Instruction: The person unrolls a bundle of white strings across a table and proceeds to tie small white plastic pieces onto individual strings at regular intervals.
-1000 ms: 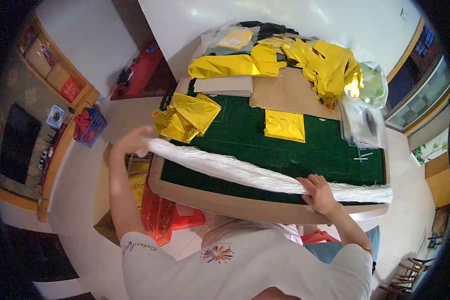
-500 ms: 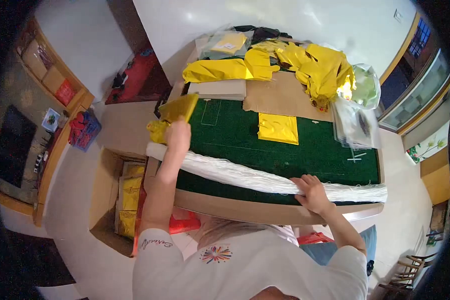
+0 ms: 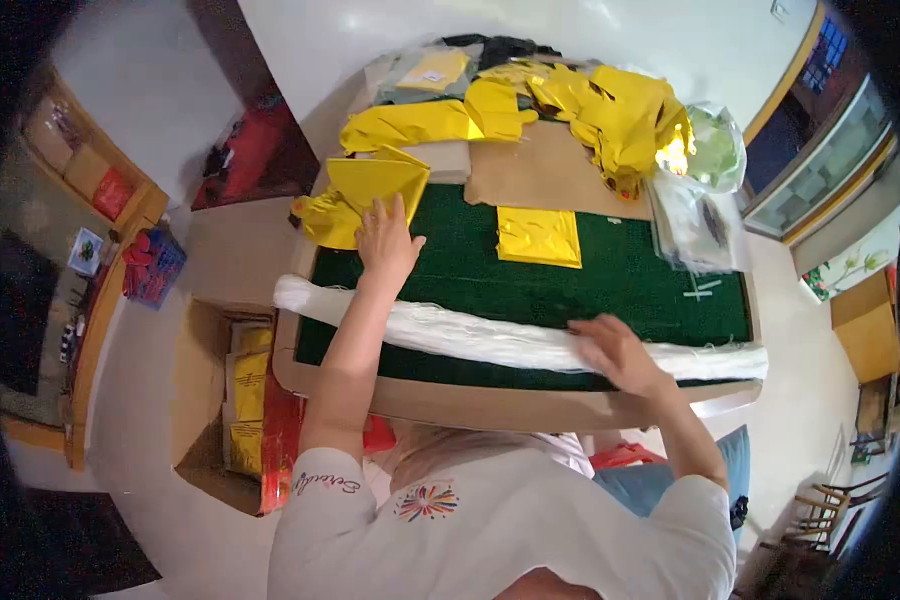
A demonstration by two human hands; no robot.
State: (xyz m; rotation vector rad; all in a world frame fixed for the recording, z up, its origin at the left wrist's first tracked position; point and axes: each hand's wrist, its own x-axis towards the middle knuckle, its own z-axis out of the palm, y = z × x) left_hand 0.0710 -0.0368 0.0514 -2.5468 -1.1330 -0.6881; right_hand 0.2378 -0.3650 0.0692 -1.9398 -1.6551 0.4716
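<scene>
In the head view, had the left hand (image 3: 387, 238) spread, fingers apart, on the folded gold foil (image 3: 360, 184) at the left side of the green table (image 3: 448, 282); held the right hand (image 3: 618, 354) at the white strand bundle (image 3: 460, 330), too blurred to tell loose from gripping; had that bundle lying along the near edge, passing under the left forearm; seemed to be setting down or flattening the foil; judged any clean release to call for lifting the fingers without dragging it; counted 2 hands, 1 bundle, 1 folded foil, 1 flat gold packet (image 3: 538, 238) and 1 cardboard sheet (image 3: 540, 172); made out at least 2 gold packets (image 3: 249, 388) inside the carton (image 3: 198, 420), without a sure total.
</scene>
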